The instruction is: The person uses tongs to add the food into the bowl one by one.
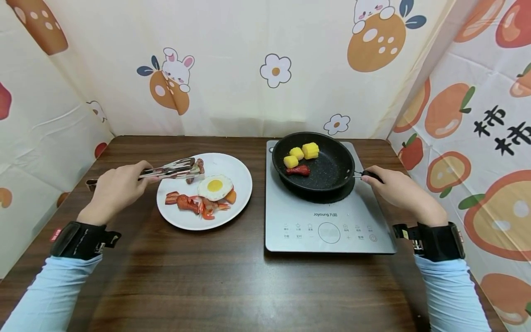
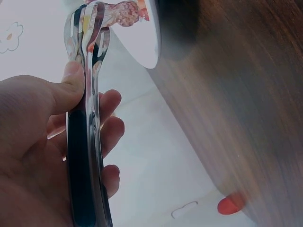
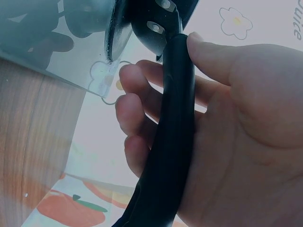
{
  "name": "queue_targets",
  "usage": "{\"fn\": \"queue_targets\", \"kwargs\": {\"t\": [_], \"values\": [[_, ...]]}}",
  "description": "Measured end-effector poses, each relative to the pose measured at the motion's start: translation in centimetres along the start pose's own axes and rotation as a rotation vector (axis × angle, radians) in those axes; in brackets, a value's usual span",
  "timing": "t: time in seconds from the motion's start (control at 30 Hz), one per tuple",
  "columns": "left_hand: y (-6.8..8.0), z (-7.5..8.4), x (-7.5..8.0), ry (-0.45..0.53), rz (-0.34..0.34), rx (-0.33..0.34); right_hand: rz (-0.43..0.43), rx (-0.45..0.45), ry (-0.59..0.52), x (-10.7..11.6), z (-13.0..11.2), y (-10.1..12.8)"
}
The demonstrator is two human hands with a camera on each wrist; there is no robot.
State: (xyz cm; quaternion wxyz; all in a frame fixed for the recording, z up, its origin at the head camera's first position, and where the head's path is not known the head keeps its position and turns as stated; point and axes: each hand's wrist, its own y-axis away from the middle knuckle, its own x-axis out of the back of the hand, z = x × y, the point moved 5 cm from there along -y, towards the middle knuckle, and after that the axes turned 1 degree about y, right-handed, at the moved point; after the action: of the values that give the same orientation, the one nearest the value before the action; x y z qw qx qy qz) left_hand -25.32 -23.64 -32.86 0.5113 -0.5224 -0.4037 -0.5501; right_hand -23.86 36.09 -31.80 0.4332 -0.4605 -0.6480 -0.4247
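At frame left, the left hand [image 1: 118, 189] grips tongs [image 1: 172, 169]; slack pressure could drop meat [image 2: 124, 14]; right hand [image 1: 400, 191] grips pan handle [image 3: 177, 109].

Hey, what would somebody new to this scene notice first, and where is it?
Probably the black frying pan holding yellow chunks, over the gray cooktop on the right, its handle in the right hand. Next, the white plate on the left, where a fried egg stands out and the left hand holds metal tongs over its rim.
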Motion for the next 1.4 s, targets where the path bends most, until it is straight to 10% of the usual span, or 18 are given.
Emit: {"fn": "queue_targets", "kwargs": {"t": [0.2,0.9,1.4], "values": [[0.2,0.0,0.5,0.017,0.044,0.006,0.0,-0.003,0.004,0.1,0.0,0.1],[-0.9,2.1,-1.2,0.01,-0.265,0.022,-0.001,-0.007,0.005,-0.1,-0.1,0.0],[-1.0,3.8,-1.4,0.069,-0.172,0.08,0.0,-0.012,-0.001,-0.1,0.0,0.0]]}}
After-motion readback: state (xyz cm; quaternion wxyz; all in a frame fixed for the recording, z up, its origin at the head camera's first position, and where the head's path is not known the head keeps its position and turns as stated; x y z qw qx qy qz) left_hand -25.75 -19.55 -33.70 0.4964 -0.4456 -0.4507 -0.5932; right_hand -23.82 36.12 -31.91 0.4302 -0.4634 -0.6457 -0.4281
